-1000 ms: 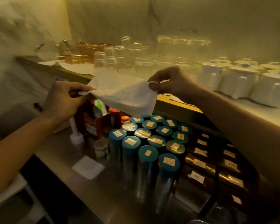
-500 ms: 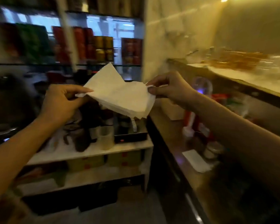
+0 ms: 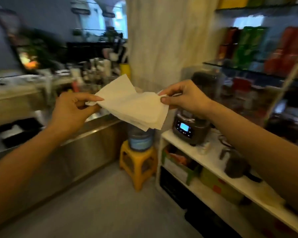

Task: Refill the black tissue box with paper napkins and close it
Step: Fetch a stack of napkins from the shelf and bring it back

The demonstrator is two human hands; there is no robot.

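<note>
**Napkins held between two hands**

The left hand (image 3: 70, 110) pinches the left corner of the napkins (image 3: 132, 104); the right hand (image 3: 184, 98) pinches the right corner. The bunch spans the gap between both grips, sagging below them, in mid-air above the floor, in front of a yellow stool (image 3: 138, 162).

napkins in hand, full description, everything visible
The paper napkins are a thin stack of white, soft, slightly creased sheets, loosely fanned so several corners and edges show. They hang in mid-air at chest height, stretched between the left hand, pinching the left end, and the right hand, pinching the right corner. One corner points up; the lower edge sags. Nothing else touches them.
</note>
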